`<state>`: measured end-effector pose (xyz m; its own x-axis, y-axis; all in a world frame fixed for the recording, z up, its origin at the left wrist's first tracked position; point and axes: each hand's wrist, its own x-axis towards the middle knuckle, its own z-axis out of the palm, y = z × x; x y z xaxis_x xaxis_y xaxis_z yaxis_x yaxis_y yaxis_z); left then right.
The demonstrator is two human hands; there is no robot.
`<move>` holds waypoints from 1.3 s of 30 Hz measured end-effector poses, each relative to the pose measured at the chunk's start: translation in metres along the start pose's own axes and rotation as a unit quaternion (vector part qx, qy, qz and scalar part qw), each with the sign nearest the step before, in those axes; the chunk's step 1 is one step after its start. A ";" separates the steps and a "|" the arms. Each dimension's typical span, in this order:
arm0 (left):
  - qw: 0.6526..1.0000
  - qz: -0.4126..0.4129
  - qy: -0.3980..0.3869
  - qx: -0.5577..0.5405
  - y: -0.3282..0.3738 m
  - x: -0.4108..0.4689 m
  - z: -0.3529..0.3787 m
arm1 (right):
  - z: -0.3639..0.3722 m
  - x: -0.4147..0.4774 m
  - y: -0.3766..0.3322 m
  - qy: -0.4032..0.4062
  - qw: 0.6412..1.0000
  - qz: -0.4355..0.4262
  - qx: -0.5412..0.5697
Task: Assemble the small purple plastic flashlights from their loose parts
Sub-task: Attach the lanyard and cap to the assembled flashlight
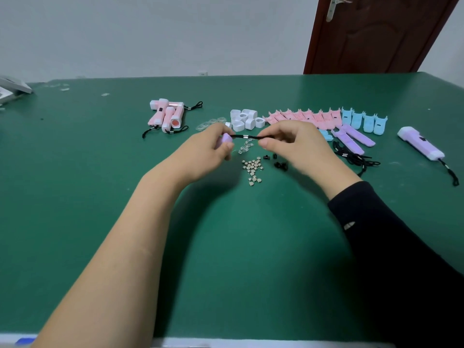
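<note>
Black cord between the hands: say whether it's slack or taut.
Taut: the cord runs straight from the purple body in the left hand to the right hand.

Two arms: one sleeved, one bare

The right arm wears a long black sleeve [391, 234] of smooth, matte cloth that ends in a plain edge at the wrist; a small pale grey mark [349, 225] — narrow and slanted — sits on the fabric a little way up from that edge. The right hand [296, 146] beyond the cuff is uncovered. The left hand [206, 149] and its forearm are bare all the way to the lower edge of the view.
</note>
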<state>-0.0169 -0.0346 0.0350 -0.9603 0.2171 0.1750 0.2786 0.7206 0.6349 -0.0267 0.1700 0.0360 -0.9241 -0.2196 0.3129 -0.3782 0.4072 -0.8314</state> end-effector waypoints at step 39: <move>0.953 -0.100 0.117 -0.260 -0.011 0.005 -0.022 | 0.017 0.033 0.008 0.001 0.805 0.218 0.552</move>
<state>-0.0256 -0.0563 0.0454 -0.9870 -0.0871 0.1351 0.1039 0.2958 0.9496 -0.0596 0.1511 0.0324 -0.9563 -0.2666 -0.1202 0.2608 -0.5912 -0.7632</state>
